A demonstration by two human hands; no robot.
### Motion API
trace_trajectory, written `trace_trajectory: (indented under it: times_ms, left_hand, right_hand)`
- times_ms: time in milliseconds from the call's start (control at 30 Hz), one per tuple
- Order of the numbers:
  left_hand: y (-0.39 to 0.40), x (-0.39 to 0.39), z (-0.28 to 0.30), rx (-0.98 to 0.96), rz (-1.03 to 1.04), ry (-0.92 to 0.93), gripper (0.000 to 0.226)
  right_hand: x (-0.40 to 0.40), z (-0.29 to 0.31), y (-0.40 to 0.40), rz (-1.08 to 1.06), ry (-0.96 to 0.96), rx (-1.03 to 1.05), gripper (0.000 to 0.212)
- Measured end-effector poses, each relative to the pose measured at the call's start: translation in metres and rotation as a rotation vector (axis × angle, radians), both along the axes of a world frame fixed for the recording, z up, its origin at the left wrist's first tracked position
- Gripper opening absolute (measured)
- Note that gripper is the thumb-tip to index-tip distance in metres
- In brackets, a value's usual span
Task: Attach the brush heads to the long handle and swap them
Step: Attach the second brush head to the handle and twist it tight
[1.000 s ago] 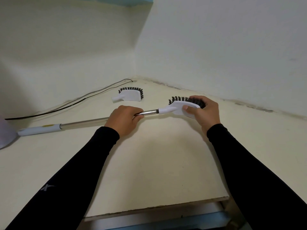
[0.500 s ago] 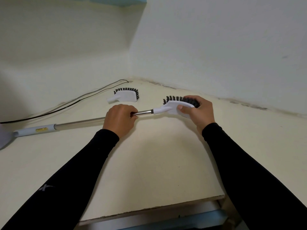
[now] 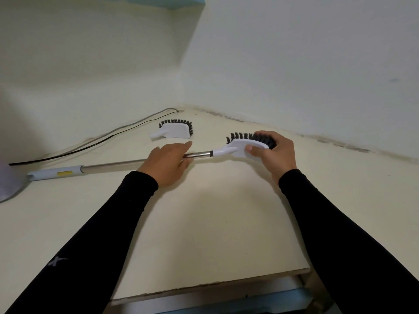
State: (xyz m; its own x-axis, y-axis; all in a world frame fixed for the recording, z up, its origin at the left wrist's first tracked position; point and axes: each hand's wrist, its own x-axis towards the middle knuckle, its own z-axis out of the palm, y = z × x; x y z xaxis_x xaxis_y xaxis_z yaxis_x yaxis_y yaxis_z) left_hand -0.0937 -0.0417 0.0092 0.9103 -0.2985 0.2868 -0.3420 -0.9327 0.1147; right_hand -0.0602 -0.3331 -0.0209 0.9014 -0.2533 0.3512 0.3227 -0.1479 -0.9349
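Observation:
A long metal handle (image 3: 113, 165) with a grey grip lies across the cream table (image 3: 215, 218). A white brush head with black bristles (image 3: 242, 145) sits on its right end. My right hand (image 3: 275, 152) is closed around that head. My left hand (image 3: 169, 162) hovers over the shaft near the head, fingers spread and pointing away, no longer wrapped around it. A second white brush head (image 3: 174, 130) lies loose on the table farther back, apart from both hands.
A black cable (image 3: 95, 140) runs along the back left wall toward the corner. A pale rounded object (image 3: 9, 186) sits at the far left edge by the handle's grip. The table's front edge (image 3: 210, 286) is near me.
My left hand has let go of the shaft and opened its fingers. My right hand keeps its hold on the attached brush head.

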Motion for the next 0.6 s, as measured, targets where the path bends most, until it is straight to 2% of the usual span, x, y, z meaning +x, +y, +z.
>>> trace_trajectory:
  times_ms: [100,233,467,600]
  left_hand:
    - [0.0016,-0.0028,0.0010,0.092,0.001,0.038,0.011]
    - [0.0017,-0.0064,0.0041,0.025,0.010,-0.031,0.018]
    - [0.0002,-0.0056,0.0040,0.010,0.041,-0.121,0.018]
    - [-0.0017,-0.0051,0.0019,-0.084,0.109,-0.177,0.015]
  right_hand:
    - [-0.0014,0.0002,0.0004,0.007,-0.009,0.008,0.035]
    - [-0.0024,0.0002,0.0006,0.012,-0.011,0.002,0.034]
    - [-0.0033,0.0009,0.0011,0.013,-0.009,0.009,0.033]
    - [-0.0040,0.0011,0.0013,0.004,0.012,0.011,0.036]
